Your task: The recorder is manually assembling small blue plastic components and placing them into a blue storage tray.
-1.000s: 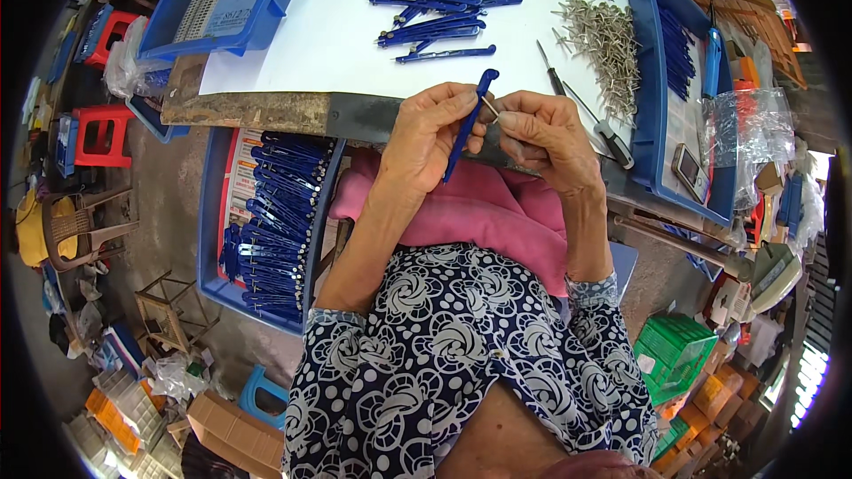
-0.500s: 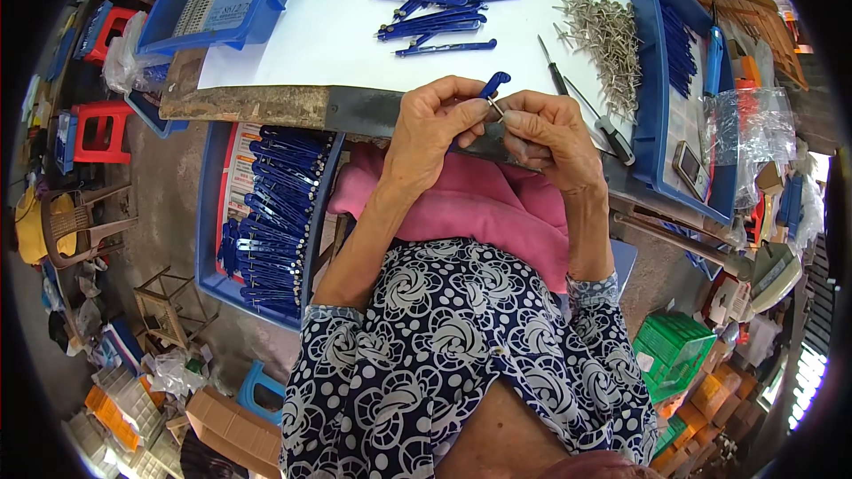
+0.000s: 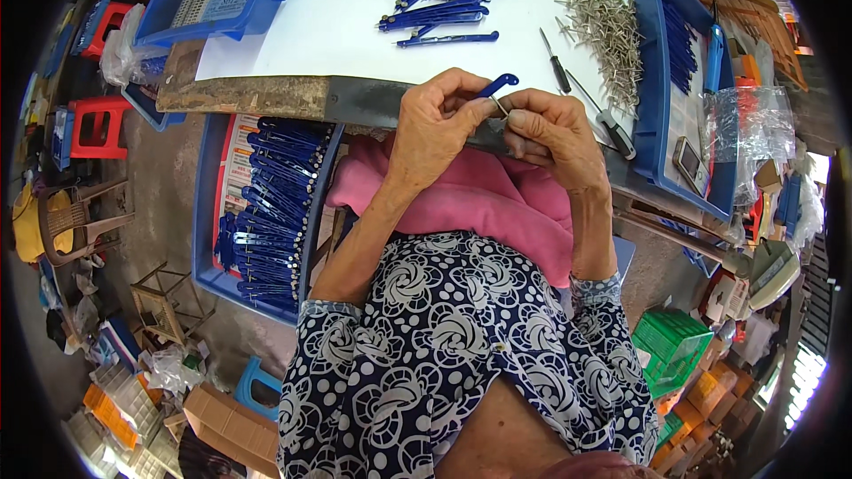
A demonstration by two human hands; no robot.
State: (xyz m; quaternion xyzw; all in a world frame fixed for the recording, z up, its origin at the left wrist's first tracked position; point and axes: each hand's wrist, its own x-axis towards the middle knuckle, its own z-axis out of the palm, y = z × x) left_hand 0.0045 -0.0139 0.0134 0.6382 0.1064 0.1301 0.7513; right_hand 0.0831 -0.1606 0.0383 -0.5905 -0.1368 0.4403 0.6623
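Note:
Just beyond the table's front edge, my left hand (image 3: 432,131) is closed round a slim dark blue plastic handle (image 3: 502,82), whose curved end sticks up past my fingers. My right hand (image 3: 561,137) pinches a thin shiny metal pin (image 3: 500,107), held against the blue handle's side. How far the pin enters the handle is hidden by my fingers. Farther off on the white sheet lies a loose bunch of similar blue handles (image 3: 435,13). To its right is a heap of silver metal pins (image 3: 606,40).
Two screwdrivers (image 3: 614,133) (image 3: 557,69) lie by the pins. A blue tray (image 3: 652,124) at right holds blue handles and a small device (image 3: 690,164). Another blue tray (image 3: 206,239), stacked with blue pieces, sits below the table at left. A pink cloth (image 3: 444,204) covers my lap.
The blue handle has tilted a little to the right in my left hand. Both hands stay together, with the pin still pinched between them.

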